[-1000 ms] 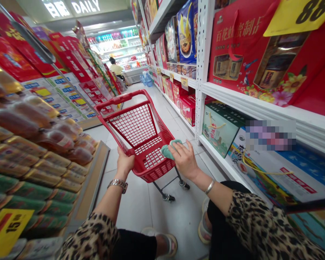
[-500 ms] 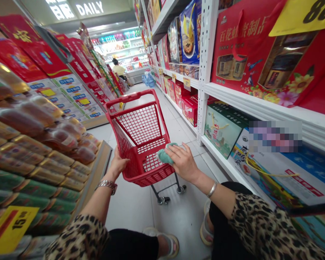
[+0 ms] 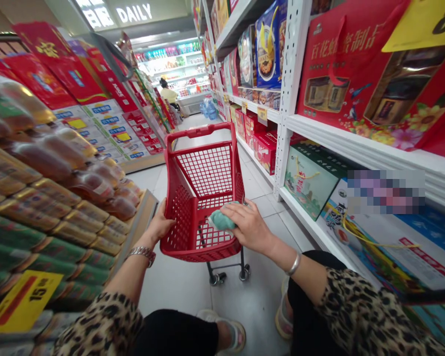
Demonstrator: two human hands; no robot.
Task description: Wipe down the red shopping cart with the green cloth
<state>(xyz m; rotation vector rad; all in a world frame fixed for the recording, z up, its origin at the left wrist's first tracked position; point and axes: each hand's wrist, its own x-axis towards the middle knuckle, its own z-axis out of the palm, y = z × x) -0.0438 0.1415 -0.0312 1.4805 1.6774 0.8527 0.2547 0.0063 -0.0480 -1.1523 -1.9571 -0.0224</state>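
Observation:
A red plastic shopping cart with perforated basket walls stands on wheels in front of me. My left hand grips its left wall, thumb on the inner side and fingers around the outside, partly hidden. In my right hand is a bunched green cloth, pressed under the fingers at the basket's right rim. Part of the cloth hangs over the inside of the basket. Below the basket the grey frame and two front casters show.
Stacked cans and bottles rise close on the left. White shelving with gift boxes lines the right. Farther down the tiled aisle, a person in a yellow top is near large water bottles and a lit cooler.
The cart has turned and sits slightly farther right in view. My right hand with the cloth has shifted a little down at the right rim. My left hand still holds the left wall.

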